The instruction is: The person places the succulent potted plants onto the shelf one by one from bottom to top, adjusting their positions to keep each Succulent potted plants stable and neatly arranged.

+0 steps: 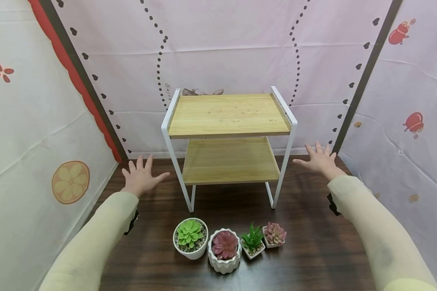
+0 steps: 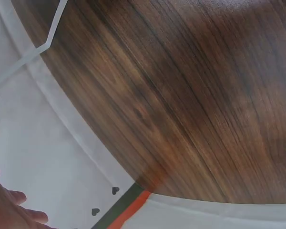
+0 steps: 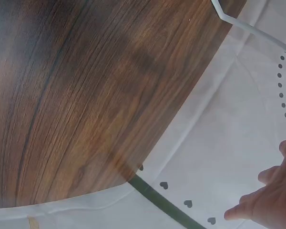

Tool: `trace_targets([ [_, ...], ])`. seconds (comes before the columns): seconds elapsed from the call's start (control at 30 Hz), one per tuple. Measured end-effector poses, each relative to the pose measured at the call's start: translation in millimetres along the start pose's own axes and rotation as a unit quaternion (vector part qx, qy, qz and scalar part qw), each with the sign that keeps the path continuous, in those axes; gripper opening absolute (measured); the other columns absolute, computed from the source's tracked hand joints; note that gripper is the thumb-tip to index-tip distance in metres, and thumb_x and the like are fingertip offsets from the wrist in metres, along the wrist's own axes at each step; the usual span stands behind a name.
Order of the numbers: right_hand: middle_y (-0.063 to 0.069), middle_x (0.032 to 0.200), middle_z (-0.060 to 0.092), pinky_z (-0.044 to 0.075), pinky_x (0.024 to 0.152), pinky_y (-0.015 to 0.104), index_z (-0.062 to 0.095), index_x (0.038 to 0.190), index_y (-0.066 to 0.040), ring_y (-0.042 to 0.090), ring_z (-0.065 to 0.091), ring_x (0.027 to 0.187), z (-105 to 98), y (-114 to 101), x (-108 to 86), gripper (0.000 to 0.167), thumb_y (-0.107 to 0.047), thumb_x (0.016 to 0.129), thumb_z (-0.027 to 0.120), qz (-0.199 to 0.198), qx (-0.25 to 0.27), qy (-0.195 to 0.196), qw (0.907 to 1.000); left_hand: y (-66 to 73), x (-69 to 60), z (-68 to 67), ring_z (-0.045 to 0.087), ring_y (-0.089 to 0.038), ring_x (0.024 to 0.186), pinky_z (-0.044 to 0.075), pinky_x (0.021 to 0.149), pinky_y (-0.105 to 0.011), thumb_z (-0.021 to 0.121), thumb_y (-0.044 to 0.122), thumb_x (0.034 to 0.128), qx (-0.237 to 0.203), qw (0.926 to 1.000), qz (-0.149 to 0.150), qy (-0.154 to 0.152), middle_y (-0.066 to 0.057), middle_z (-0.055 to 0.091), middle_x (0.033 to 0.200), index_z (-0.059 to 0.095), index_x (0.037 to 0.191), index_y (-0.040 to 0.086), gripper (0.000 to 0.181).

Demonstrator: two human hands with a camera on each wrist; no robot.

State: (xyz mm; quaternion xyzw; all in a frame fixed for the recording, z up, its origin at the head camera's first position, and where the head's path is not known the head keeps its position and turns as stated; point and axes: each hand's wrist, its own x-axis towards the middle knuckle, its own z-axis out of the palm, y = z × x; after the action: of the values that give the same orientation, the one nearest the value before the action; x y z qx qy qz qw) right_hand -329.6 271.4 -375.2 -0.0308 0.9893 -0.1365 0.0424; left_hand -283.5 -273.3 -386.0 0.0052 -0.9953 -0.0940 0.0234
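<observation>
My left hand [image 1: 140,179] hovers left of a two-tier shelf, its fingers spread and nothing held. On the other side my right hand [image 1: 319,161] is also spread and holds nothing. Between them stands the shelf, with a wooden top board [image 1: 229,115], a lower board [image 1: 231,161] and a white metal frame [image 1: 177,171]. In front of it, several potted succulents sit in a row: a green one in a round white pot [image 1: 191,254], a dark red one in a ribbed white pot [image 1: 223,264], a spiky green one [image 1: 253,238] and a small pink one [image 1: 275,233].
Everything stands on a dark wood-grain tabletop [image 1: 138,258]. Printed white cloth walls [image 1: 225,52] close off the back, left and right sides. In both wrist views the tabletop [image 2: 181,95] meets the cloth, and one foot of the white frame [image 3: 224,14] shows at the top.
</observation>
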Motion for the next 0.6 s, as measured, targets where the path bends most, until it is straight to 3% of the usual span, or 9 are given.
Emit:
trace_targets([
  [0.17, 0.034, 0.146, -0.008, -0.004, 0.097, 0.072, 0.007, 0.147, -0.003, 0.060, -0.012, 0.126, 3, -7, -7.8, 0.094, -0.065, 0.085, 0.042, -0.025, 0.017, -0.009, 0.9995, 1.5, -2.6, -4.3, 0.000, -0.061, 0.127, 0.004, 0.094, -0.075, 0.037, 0.074, 0.0803, -0.016, 0.9998, -0.005, -0.012, -0.032, 0.000, 0.147, 0.009, 0.147, 0.005, 0.100],
  [0.3, 0.035, 0.145, 0.008, 0.010, 0.099, 0.070, 0.013, 0.145, 0.001, 0.058, 0.008, 0.128, 12, -14, -24.0, 0.086, -0.057, 0.089, 0.043, -0.064, 0.026, -0.013, 0.9975, 6.9, -5.9, -19.2, 0.008, -0.060, 0.127, 0.011, 0.096, -0.073, 0.031, 0.073, 0.0829, -0.058, 0.9982, 0.003, -0.015, -0.033, 0.004, 0.146, 0.008, 0.147, 0.006, 0.096],
  [0.47, 0.034, 0.136, 0.032, 0.029, 0.096, 0.063, 0.028, 0.140, 0.004, 0.051, 0.034, 0.121, 35, -18, -57.6, 0.077, -0.048, 0.089, 0.051, -0.132, 0.059, -0.011, 0.9894, 17.5, -14.4, -56.1, 0.016, -0.052, 0.130, 0.019, 0.101, -0.065, 0.026, 0.064, 0.0899, -0.158, 0.9869, 0.032, 0.000, -0.031, 0.013, 0.146, 0.010, 0.147, 0.005, 0.084],
  [0.6, 0.031, 0.131, 0.043, 0.034, 0.096, 0.058, 0.037, 0.135, 0.005, 0.047, 0.043, 0.117, 59, -15, -83.0, 0.069, -0.039, 0.087, 0.059, -0.210, 0.103, -0.002, 0.9722, 29.0, -21.9, -91.5, 0.020, -0.046, 0.132, 0.018, 0.103, -0.062, 0.027, 0.059, 0.0928, -0.214, 0.9741, 0.049, 0.053, -0.026, 0.018, 0.148, 0.015, 0.147, 0.006, 0.076],
])
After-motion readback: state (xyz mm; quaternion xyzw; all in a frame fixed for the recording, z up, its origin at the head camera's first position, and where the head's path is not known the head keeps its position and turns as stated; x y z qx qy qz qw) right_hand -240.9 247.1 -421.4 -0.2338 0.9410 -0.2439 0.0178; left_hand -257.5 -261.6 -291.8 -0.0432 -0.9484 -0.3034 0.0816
